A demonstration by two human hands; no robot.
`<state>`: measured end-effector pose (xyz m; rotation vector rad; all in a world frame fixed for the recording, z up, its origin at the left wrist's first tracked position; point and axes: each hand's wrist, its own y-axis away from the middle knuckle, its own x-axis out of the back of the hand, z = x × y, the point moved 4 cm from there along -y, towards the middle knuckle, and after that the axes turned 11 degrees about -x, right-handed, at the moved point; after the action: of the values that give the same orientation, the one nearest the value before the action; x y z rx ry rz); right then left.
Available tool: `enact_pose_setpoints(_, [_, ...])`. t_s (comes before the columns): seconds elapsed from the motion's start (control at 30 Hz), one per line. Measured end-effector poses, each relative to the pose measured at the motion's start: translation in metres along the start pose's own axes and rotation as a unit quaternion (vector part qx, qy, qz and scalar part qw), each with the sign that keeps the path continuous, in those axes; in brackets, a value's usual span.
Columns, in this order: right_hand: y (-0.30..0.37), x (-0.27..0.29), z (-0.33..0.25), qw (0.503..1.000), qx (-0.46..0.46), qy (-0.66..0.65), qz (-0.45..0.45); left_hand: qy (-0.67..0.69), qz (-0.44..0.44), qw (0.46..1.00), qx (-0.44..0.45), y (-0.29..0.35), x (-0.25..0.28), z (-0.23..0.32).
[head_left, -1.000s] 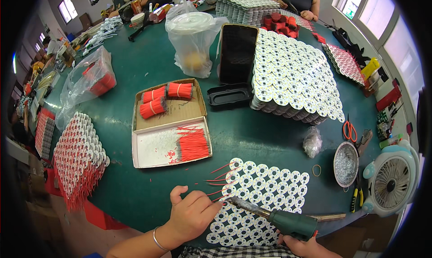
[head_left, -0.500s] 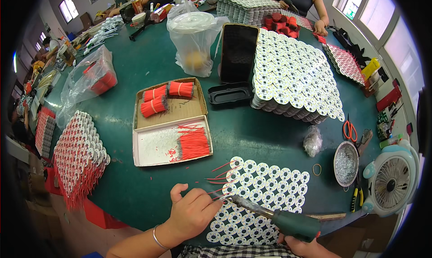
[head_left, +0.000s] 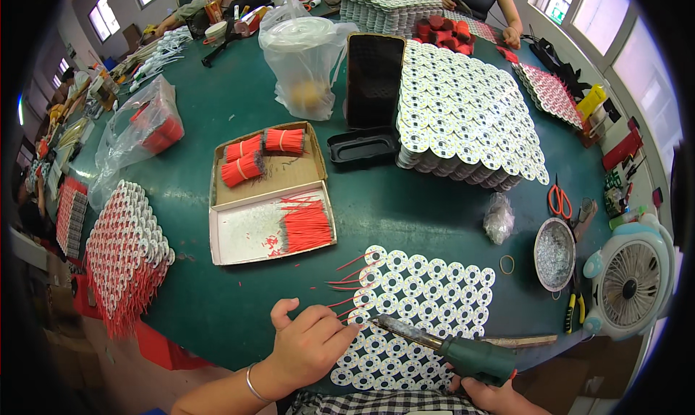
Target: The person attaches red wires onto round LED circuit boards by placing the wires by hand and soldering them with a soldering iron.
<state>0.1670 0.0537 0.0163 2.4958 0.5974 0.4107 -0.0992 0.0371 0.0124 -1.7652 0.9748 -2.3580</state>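
A panel of round white circuit boards [head_left: 416,288] lies before me, joined in rows, with several thin red wires [head_left: 340,282] sticking out from its left edge. My left hand [head_left: 311,346] is at that edge, thumb and forefinger closed in a pinch beside a disc and the little finger raised. Whatever sits between those fingertips is hidden. My right hand [head_left: 483,393] grips the dark green handle of a soldering iron [head_left: 470,358]. Its metal tip points left over the panel's left column, close to my left fingertips.
Beyond the panel is an open cardboard box [head_left: 271,258] of cut red wires. Stacked disc panels [head_left: 470,115] and a phone [head_left: 375,82] stand behind. At right are a metal bowl [head_left: 554,259], orange-handled scissors [head_left: 559,200], pliers [head_left: 574,310] and a fan [head_left: 628,288]. Other people sit at the far side.
The soldering iron's tip has shifted slightly right, away from my left fingertips. My left hand keeps its pinch at the panel's edge. The whole view has shifted a little.
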Motion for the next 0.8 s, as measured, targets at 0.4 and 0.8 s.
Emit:
enact_pose_setpoints(0.4, [0.0009,-0.0016,0.0036,0.999,-0.032,-0.028,0.001,0.004,-0.007,1.0,-0.009,0.0001,-0.0036,0.0006])
enact_pose_setpoints(0.8, [0.0013,0.0006,0.0044,0.996,0.09,-0.01,-0.009,-0.001,0.002,1.0,-0.014,-0.0001,-0.0032,0.0016])
